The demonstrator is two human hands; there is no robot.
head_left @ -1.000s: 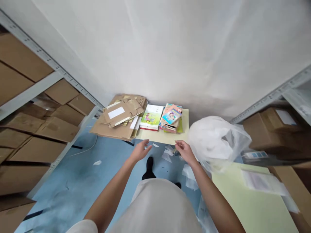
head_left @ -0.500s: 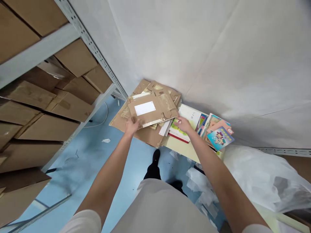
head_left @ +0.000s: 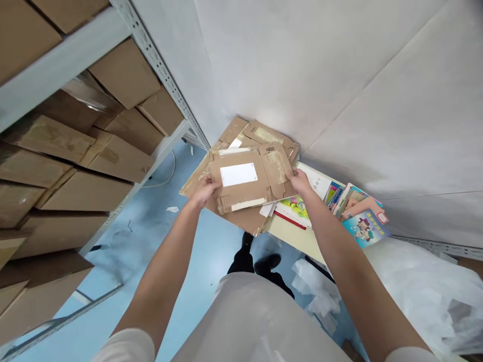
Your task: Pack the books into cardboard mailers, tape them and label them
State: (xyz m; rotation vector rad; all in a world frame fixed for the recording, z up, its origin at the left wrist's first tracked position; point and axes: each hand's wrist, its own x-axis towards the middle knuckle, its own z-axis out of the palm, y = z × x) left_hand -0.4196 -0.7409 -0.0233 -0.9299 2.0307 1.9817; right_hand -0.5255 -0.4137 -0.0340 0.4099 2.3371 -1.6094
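Between my two hands is a flattened cardboard box [head_left: 245, 196] with a white label [head_left: 239, 174] and strips of tape along its edges. My left hand [head_left: 204, 191] grips its left edge, fingers closed on the cardboard. At the opposite edge, my right hand [head_left: 300, 181] is closed on the right flap. Underneath lie more flattened cardboard sheets [head_left: 237, 125], stacked on a pale tabletop [head_left: 283, 230]. Close to my right forearm are a white book with a yellow-green picture [head_left: 298, 207] and several upright books, with a blue picture book [head_left: 364, 228] on top.
A metal rack [head_left: 158, 63] full of cardboard boxes [head_left: 90, 190] stands on the left. A pale wall [head_left: 320, 75] rises behind the table. White plastic bags [head_left: 422, 286] bulge at the right, and scraps of white packing [head_left: 315, 284] litter the blue floor [head_left: 181, 286].
My right hand has moved onto the right flap of the cardboard, which is now raised and turned more toward me. The camera view has shifted, and one foot shows more.
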